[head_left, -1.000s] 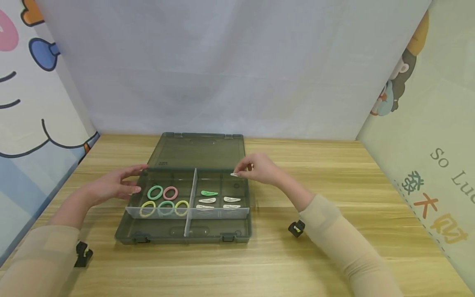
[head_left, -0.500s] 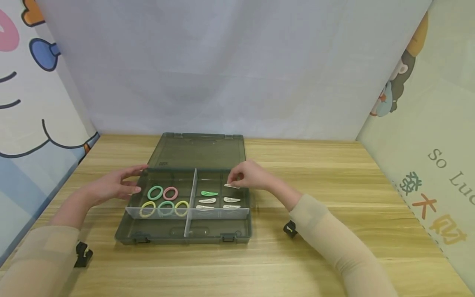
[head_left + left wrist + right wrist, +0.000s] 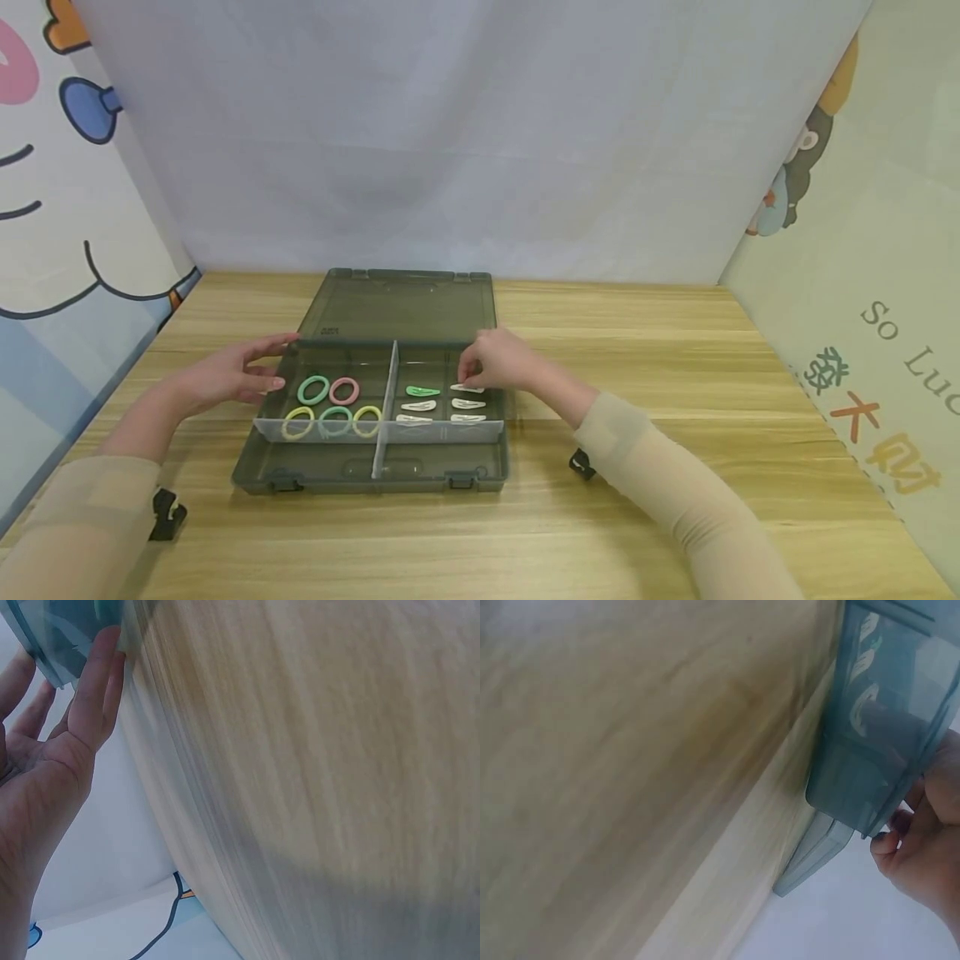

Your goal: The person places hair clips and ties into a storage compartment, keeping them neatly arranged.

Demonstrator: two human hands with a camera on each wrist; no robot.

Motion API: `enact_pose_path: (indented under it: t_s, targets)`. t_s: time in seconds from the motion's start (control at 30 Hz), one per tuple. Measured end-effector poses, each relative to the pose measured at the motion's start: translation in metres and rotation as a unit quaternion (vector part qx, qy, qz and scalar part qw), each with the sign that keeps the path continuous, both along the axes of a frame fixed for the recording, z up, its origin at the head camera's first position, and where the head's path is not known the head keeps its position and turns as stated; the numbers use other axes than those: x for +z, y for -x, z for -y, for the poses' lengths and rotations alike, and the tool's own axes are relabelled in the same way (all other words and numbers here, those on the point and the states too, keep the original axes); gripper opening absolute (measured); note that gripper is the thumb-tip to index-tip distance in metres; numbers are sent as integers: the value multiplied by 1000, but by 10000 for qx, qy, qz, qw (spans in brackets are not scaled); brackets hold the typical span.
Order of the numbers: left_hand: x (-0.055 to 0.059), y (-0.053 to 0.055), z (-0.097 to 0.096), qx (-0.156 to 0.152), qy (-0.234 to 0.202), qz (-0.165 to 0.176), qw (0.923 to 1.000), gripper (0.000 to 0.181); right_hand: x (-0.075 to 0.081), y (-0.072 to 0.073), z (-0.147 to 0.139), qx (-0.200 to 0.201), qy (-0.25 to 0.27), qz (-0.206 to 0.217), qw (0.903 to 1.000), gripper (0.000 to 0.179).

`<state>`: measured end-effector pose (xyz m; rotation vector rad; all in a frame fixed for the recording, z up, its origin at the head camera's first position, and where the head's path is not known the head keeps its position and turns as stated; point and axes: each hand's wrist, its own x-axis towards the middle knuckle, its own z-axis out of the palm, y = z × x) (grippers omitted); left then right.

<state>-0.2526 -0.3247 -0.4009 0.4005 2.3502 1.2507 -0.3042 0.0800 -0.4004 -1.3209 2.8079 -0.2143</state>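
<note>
An open, grey see-through divided box (image 3: 337, 479) lies on the table, its lid (image 3: 405, 307) folded back flat. Green, pink and yellow hair ties (image 3: 344, 390) fill part of the back left compartment. In the back right one, a green hair clip (image 3: 423, 391) and several white hair clips (image 3: 418, 406) lie in two columns. My right hand (image 3: 504, 360) pinches another white hair clip (image 3: 467, 388) low at the top of the right column. At the box's left side, my left hand (image 3: 225, 379) rests with fingers extended along the wall; the left wrist view shows its fingertips (image 3: 109, 637) against the plastic.
Light wood table (image 3: 660, 358) surrounds the box. Black wrist mounts (image 3: 167, 514) hang beneath both sleeves. A pale curtain (image 3: 465, 150) stands behind the table, with printed cloth (image 3: 885, 275) at the sides. The front compartments hold nothing visible.
My right hand has moved from the box's back right corner forward and down into the compartment, carrying the white hair clip level with the green one. The left hand has stayed put.
</note>
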Motion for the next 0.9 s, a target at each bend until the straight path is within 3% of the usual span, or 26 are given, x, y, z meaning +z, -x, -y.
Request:
enact_pose_path:
  t_s: [0.43, 0.6, 0.77, 0.9]
  targets:
    - [0, -1, 1, 30, -32, -14, 10000, 79, -7, -7, 9, -267, -424, -683, 9964, 10]
    - [2, 1, 0, 0, -28, 12, 10000, 78, -5, -6, 6, -188, -93, -634, 9978, 10]
    - [7, 6, -1, -42, 90, -72, 9999, 78, 15, -9, -11, -56, 759, -713, 9945, 7]
    - [17, 6, -5, 42, 561, -618, 9965, 76, 42, -18, -39, -308, 1290, -732, 9885, 13]
